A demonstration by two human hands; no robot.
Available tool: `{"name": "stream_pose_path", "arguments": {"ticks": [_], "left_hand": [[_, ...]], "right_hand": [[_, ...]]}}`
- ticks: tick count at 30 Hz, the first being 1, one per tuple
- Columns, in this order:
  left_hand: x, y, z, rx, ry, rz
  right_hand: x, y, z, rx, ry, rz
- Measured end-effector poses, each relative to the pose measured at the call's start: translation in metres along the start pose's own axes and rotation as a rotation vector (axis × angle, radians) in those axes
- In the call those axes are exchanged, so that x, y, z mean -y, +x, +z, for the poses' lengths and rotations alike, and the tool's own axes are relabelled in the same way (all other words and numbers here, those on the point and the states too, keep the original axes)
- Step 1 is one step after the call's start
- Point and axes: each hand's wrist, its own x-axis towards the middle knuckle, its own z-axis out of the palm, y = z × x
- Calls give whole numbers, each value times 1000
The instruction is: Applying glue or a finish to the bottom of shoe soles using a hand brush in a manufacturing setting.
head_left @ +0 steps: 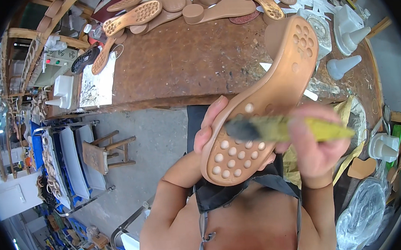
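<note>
Left hand [213,114] clamped on one tan, curved, heeled shoe sole [275,91] — right hand [317,144], alongside, gripping one blurred yellow, dark-tipped tool [270,128].

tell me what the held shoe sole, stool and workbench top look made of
Shoe sole: probably moulded rubber or plastic, soft tan sheen; its round pattern looks cast in. Stool: likely worn wood, matt, from its patchy brown seat. Workbench top: scuffed, slightly glossy brown; coated wood or sheet, unclear.
</note>
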Motion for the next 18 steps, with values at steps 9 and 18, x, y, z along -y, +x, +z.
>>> {"name": "stream_pose_path", "arguments": {"ticks": [9, 18], "left_hand": [[4, 9, -3, 154, -239, -87], [5, 10, -1, 30, 98, 112]], "right_hand": [[0, -9, 2, -2, -119, -167], [7, -12, 2, 255, -231, -388]]}}
